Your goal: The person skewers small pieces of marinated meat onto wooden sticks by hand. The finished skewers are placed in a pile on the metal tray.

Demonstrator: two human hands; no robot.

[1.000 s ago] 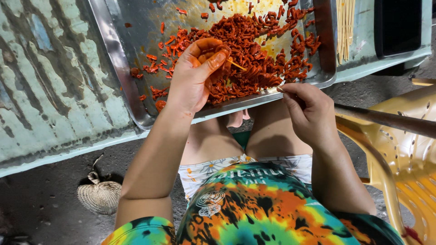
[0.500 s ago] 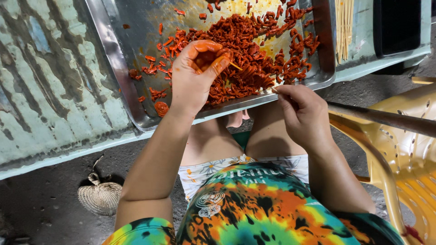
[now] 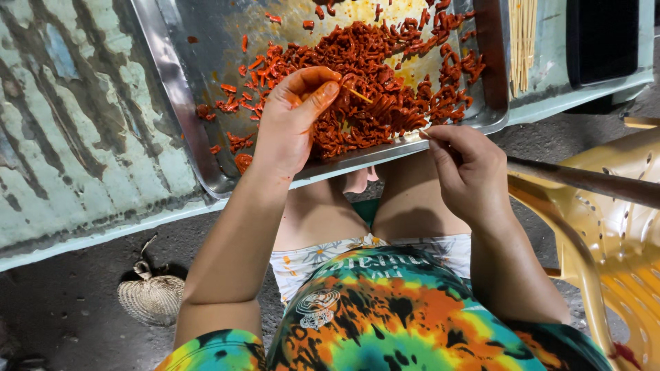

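Note:
A metal tray (image 3: pixel 180 96) on a worn pale-green table holds a heap of red marinated meat pieces (image 3: pixel 385 75). My left hand (image 3: pixel 292 120) is over the tray's near side, fingers pinched on a piece of red meat. A thin bamboo skewer (image 3: pixel 360 95) pokes out from this hand's fingertips. My right hand (image 3: pixel 467 168) is at the tray's near rim, fingers closed on the skewer's other end.
A bundle of bare bamboo skewers (image 3: pixel 522 38) lies right of the tray. A yellow plastic chair (image 3: pixel 612 227) stands at the right, a woven fan (image 3: pixel 152 299) lies on the dark ground at the lower left. My knees are under the table edge.
My left hand has curled from flat on the meat to a pinch around a piece. My right hand has shifted slightly left along the tray rim.

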